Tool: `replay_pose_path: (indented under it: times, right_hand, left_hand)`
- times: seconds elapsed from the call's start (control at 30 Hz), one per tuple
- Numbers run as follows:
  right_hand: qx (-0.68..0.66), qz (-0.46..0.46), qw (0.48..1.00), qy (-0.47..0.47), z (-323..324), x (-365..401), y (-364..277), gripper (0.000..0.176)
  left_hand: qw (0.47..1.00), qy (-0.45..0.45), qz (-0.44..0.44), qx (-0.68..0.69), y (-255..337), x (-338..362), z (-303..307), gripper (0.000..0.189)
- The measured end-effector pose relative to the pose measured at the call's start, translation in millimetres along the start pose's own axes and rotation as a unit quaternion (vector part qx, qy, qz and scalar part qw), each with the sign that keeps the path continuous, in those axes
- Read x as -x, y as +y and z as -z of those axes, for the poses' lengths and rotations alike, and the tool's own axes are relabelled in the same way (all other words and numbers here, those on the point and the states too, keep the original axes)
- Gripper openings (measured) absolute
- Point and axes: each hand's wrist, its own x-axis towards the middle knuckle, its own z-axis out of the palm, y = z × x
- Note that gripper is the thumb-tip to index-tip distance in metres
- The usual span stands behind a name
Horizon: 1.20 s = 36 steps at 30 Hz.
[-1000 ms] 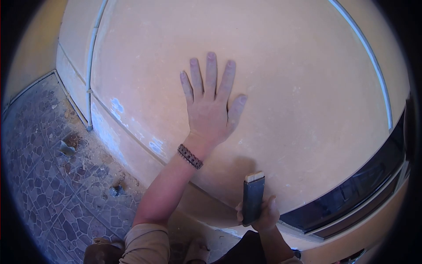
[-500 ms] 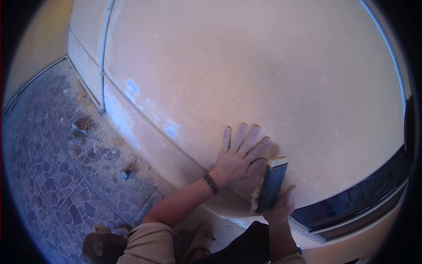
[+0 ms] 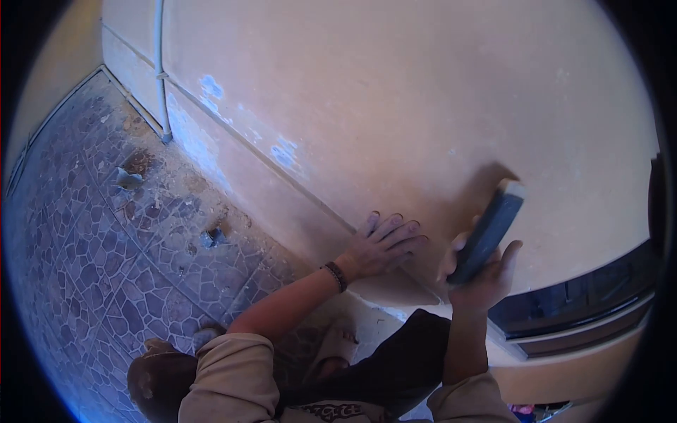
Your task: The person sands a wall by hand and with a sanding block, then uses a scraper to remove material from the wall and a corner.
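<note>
At right of centre, a dark block (image 3: 488, 231) with a pale upper end is clasped by the right hand (image 3: 483, 276), fingers wrapped round it, its tip close to the wall (image 3: 395, 92). The left hand (image 3: 384, 243) is laid flat at lower centre, fingers spread. The wall is judged partly worked, as blue patches (image 3: 284, 151) at upper left look untreated.
</note>
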Motion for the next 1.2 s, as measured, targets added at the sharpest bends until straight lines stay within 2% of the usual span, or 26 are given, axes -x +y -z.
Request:
replay_pose_path:
  times: [0.07, 0.13, 0.27, 0.33, 0.37, 0.43, 0.47, 0.5, 0.53, 0.6, 0.67, 0.77, 0.9, 0.97, 1.0, 1.07, 1.1, 1.17, 1.2]
  right_hand:
    - [0.008, 0.059, 0.996, 0.064, -6.1, 1.7, -5.7, 0.072]
    - [0.043, 0.112, 0.990, 0.076, -2.7, 3.5, -13.4, 0.068]
    - [0.080, 0.178, 0.978, 0.071, 8.4, 9.2, -24.3, 0.060]
    - [0.092, 0.159, 0.979, 0.089, 22.1, 16.6, -25.3, 0.059]
    - [0.092, 0.154, 0.979, 0.093, 28.3, 20.7, -24.2, 0.058]
    - [-0.025, 0.090, 0.986, 0.136, 36.7, 32.1, -17.7, 0.058]
    - [0.047, 0.098, 0.992, 0.056, 55.6, 35.3, -12.3, 0.061]
    - [0.045, 0.088, 0.991, 0.092, 47.7, 37.5, -9.4, 0.063]
    - [0.113, 0.111, 0.986, 0.041, 43.5, 33.4, -12.6, 0.066]
    - [0.071, 0.095, 0.993, -0.004, 38.7, 30.1, -9.7, 0.067]
    - [0.067, 0.095, 0.992, -0.045, 34.4, 25.0, -5.0, 0.068]
    - [0.054, 0.170, 0.983, 0.045, 5.4, 9.2, 8.5, 0.071]
    - [0.048, 0.275, 0.942, 0.185, -16.1, -11.8, 27.3, 0.073]
    - [0.126, 0.308, 0.924, 0.190, -18.5, -16.2, 27.1, 0.074]
    - [0.203, 0.317, 0.912, 0.161, -14.8, -17.0, 22.6, 0.075]
    - [0.239, 0.304, 0.905, 0.177, -25.3, -15.0, 16.0, 0.074]
    - [0.197, 0.283, 0.911, 0.226, -43.8, -12.9, 10.5, 0.073]
    - [0.033, 0.245, 0.932, 0.265, -61.5, -8.8, -0.7, 0.073]
    - [-0.091, 0.222, 0.939, 0.247, -66.5, -5.7, -5.2, 0.075]
  left_hand:
    - [1.000, -0.019, -0.017, 0.001, -3.3, 6.7, -0.6, 0.048]
    - [0.999, -0.029, -0.023, 0.001, -6.5, 3.5, 2.6, 0.047]
    - [0.999, 0.017, 0.022, 0.017, -1.8, -4.0, -2.9, 0.045]
    - [0.998, 0.051, 0.042, -0.003, -4.1, -15.6, -0.1, 0.045]
    - [0.997, 0.035, 0.067, 0.008, -3.7, -20.8, 3.6, 0.046]
    - [0.995, 0.026, 0.098, 0.000, -6.4, -32.5, 10.3, 0.049]
    - [0.995, 0.048, 0.086, -0.015, -12.7, -34.0, 4.4, 0.053]
    - [0.994, 0.059, 0.088, -0.003, -18.4, -42.2, 9.9, 0.055]
    - [0.994, 0.067, 0.082, -0.012, -23.9, -55.0, 20.1, 0.060]
    - [0.992, 0.087, 0.090, -0.004, -41.7, -80.2, 41.3, 0.062]
    - [0.995, 0.065, 0.069, -0.040, -61.9, -113.0, 71.5, 0.065]
    - [0.995, 0.037, 0.023, -0.091, -94.7, -176.8, 119.3, 0.066]
    - [0.991, 0.022, -0.052, -0.119, -115.3, -261.2, 164.1, 0.066]
    - [0.989, 0.046, -0.055, -0.129, -121.5, -296.8, 177.3, 0.067]
    - [0.988, 0.059, -0.057, -0.131, -123.8, -313.1, 181.6, 0.067]
    - [0.981, 0.082, -0.084, -0.154, -129.8, -344.3, 191.8, 0.067]
    - [0.978, 0.089, -0.098, -0.160, -130.5, -356.5, 193.8, 0.067]
    - [0.977, 0.093, -0.118, -0.150, -131.0, -381.2, 199.0, 0.067]
    - [0.976, 0.095, -0.125, -0.150, -132.6, -392.8, 204.0, 0.067]
